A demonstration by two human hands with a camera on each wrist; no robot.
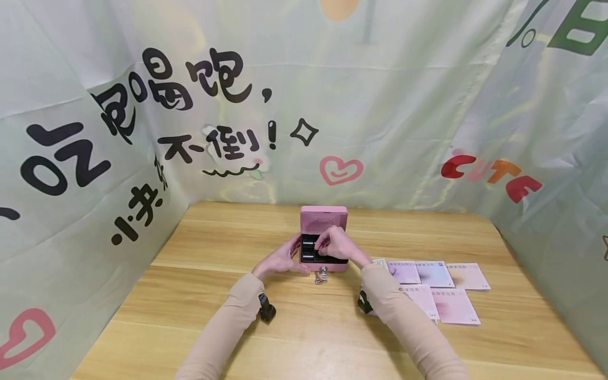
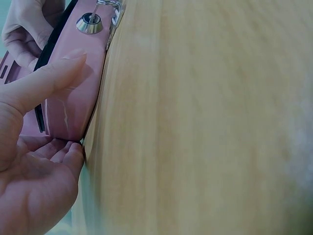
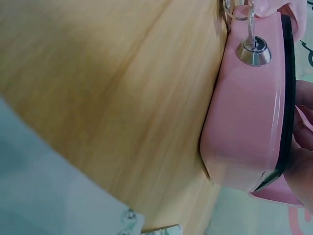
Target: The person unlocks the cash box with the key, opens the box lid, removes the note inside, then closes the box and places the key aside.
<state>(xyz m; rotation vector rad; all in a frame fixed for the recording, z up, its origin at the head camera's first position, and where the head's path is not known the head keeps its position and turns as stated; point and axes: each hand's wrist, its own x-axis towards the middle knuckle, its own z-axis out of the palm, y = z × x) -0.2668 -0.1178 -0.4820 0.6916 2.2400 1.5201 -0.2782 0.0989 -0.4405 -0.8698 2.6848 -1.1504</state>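
Note:
A pink cash box (image 1: pixel 324 267) with a black inner tray (image 1: pixel 307 244) stands on the table, its lid (image 1: pixel 324 211) raised. My left hand (image 1: pixel 283 257) grips the box's left end, thumb along the front wall and fingers round the side, as the left wrist view shows. Bent fingers of my right hand (image 1: pixel 336 243) reach into the tray; whether they pinch anything is hidden. A key sits in the round silver lock (image 3: pixel 254 51) on the front wall, and a ring with keys (image 1: pixel 319 277) hangs from it.
Several play banknotes (image 1: pixel 458 306) lie in two rows on the right of the wooden table (image 1: pixel 304 327), partly under my right forearm. Printed fabric (image 1: pixel 399 132) walls in the table at the back and both sides. Each wrist bears a small black camera (image 1: pixel 267 309).

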